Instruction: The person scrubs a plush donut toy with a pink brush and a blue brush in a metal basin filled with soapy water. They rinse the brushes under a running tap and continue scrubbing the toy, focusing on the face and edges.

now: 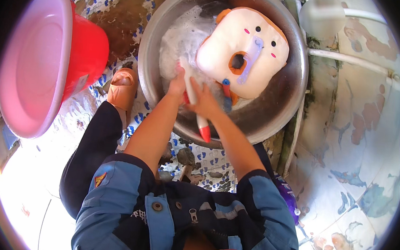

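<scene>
**Two hands, one brush, a soapy toy in a metal basin**

Two bare hands meet over the near side of a wide, round, grey metal basin [295,84]. The right hand [205,100] is closed around a long white scrubbing brush with a red-tipped plastic handle [196,104], whose red end juts out over the basin's near rim. The left hand [178,81] lies at the head of the brush, fingers bent down into the white foam [179,39]; whether it grips the brush or only presses on something under the suds cannot be made out.

Inside the basin, on the far side from the hands, lies a soft cream-coloured plush cushion shaped like a slice of toast, with an orange-brown crust, a stitched face and a hole in the middle [243,48]. It rests half on the foam, just beyond the brush, not held by either hand.

Left of the basin, a foot in an orange rubber sandal [123,88] stands on the wet blue-and-white mosaic floor [207,163]; farther left sit a red plastic bucket [89,53] and a pink plastic bowl [31,64].

Soap makes everything slick: the wet handle could slip from the closed fingers, the unheld cushion could skid away under a stroke, and hard scrubbing could slop water over the rim onto a floor already slippery underfoot.
</scene>
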`<control>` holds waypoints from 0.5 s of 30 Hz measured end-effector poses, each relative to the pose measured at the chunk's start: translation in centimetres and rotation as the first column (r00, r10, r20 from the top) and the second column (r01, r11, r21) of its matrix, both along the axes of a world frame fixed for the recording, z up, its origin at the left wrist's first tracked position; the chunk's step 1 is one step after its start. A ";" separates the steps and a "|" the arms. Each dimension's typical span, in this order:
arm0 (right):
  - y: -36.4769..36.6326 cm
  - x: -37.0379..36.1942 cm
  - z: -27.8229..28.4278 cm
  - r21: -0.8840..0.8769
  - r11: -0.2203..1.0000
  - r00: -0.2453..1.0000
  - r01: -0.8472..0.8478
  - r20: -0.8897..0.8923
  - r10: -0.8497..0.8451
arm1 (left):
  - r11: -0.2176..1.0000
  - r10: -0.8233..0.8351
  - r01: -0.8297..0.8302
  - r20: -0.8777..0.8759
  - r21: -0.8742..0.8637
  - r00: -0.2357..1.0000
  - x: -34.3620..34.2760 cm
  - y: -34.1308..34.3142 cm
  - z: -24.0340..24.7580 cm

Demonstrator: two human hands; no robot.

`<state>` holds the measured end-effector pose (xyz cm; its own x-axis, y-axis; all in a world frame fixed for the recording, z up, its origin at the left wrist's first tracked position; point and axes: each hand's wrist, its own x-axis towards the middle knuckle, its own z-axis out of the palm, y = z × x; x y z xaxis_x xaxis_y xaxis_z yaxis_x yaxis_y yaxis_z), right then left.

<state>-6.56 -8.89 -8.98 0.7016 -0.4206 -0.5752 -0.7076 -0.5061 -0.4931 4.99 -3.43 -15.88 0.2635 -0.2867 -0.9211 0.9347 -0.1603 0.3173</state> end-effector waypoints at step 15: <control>0.0 -0.1 -6.7 -0.600 0.719 0.933 -0.350 -0.293 0.210 | 0.981 -0.136 0.103 0.203 0.166 0.970 1.3 0.1 0.6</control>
<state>-6.67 -8.85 -15.67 0.7533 -0.5361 -0.3810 -0.5243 -0.8392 0.1442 6.25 -3.37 -15.25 0.4302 -0.1886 -0.8828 0.8193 -0.3289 0.4696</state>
